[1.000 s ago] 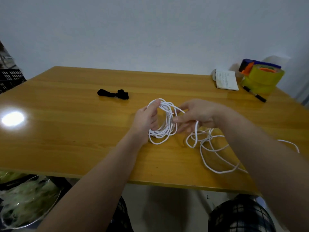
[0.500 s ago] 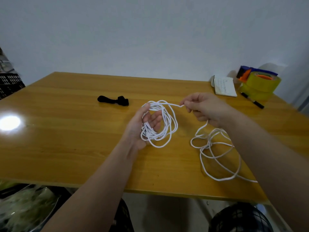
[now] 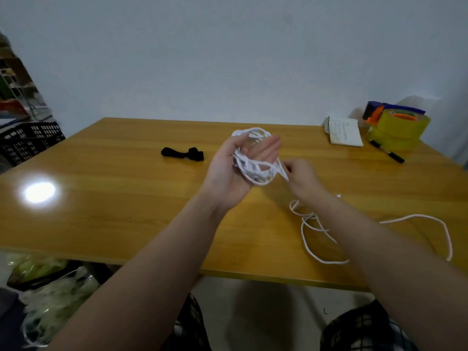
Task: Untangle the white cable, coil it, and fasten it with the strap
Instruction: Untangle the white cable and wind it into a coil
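Observation:
The white cable is partly coiled in several loops around my left hand, which is raised palm-up above the table with its fingers stretched and its thumb hooked over the loops. My right hand pinches a strand of the cable just right of the coil. The rest of the cable trails under my right forearm in loose loops on the table and out to the right. The black strap lies on the table to the left of my left hand, apart from it.
The wooden table has its near edge just below my forearms. At the back right are a small white notebook, yellow tape rolls and a black marker. A black crate stands off the table's left.
My left hand has lifted and turned palm-up with the coil around it. My right hand has dropped from the coil's top to its lower right, drawing in more cable from the table.

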The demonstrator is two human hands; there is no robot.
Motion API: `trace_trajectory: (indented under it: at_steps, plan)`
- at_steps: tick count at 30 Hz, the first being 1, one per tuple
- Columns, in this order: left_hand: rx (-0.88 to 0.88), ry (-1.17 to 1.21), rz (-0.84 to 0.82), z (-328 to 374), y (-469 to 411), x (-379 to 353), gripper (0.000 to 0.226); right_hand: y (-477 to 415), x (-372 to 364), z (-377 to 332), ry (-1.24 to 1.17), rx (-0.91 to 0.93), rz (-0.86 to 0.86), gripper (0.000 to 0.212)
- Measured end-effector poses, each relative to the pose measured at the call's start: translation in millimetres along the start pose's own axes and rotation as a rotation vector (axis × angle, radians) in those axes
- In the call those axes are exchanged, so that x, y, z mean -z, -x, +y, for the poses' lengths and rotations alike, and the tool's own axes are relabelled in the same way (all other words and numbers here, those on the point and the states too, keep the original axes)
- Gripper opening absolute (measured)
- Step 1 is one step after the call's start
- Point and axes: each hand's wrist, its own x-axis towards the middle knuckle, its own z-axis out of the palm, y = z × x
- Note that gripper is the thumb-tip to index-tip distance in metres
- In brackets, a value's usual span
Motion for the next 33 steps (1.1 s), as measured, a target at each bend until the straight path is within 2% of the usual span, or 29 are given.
trace_trajectory:
  at_steps: [4,7,10,12,14,15,18,19,22,25,29,31,33]
  plan:
    - [-0.064,-0.117,0.137,13.2,-8.1,12.2,0.034,14.7,0.7,-8.1,-0.026,0.143,-0.166,0.024]
    - [-0.110,-0.207,0.241,18.5,-9.7,20.4,0.018,18.9,2.0,-8.2,-0.009,0.179,-0.197,0.020]
    - [-0.234,-0.355,0.422,22.9,-16.1,29.8,0.023,24.2,9.5,-8.7,-0.017,0.162,-0.243,0.021]
    - [-0.266,-0.325,0.503,24.9,-17.8,37.8,0.024,27.3,14.3,-6.4,-0.010,0.118,-0.276,0.019]
    - [-0.246,-0.361,0.524,20.9,-17.9,43.0,0.025,30.5,18.0,-9.9,0.093,0.134,-0.309,0.019]
    - [-0.220,-0.437,0.527,16.3,-18.1,43.9,0.025,31.8,18.5,-13.3,0.220,0.180,-0.318,0.021]
    - [-0.166,-0.590,0.497,1.2,-18.7,40.8,0.018,37.2,17.7,-27.5,0.628,0.384,-0.245,0.023]
    - [-0.154,-0.607,0.474,-2.6,-19.0,39.8,0.016,39.3,18.7,-32.1,0.670,0.451,-0.199,0.022]
    - [-0.126,-0.658,0.324,-11.0,-19.5,37.2,0.020,42.3,19.7,-43.7,0.576,0.642,-0.126,0.019]
    - [-0.126,-0.782,0.230,-19.9,-17.4,30.3,0.028,38.9,22.9,-47.9,0.430,0.539,-0.165,0.023]
    - [-0.116,-0.824,0.168,-21.0,-15.2,22.9,0.033,39.8,28.1,-47.6,0.368,0.617,-0.112,0.008]
    - [-0.096,-0.923,0.147,-20.5,-13.5,20.7,0.045,40.2,30.9,-46.6,0.267,0.538,-0.123,0.023]
    - [-0.030,-1.037,0.084,-20.0,-9.8,19.0,0.078,38.5,33.2,-44.8,0.264,0.402,-0.074,0.043]
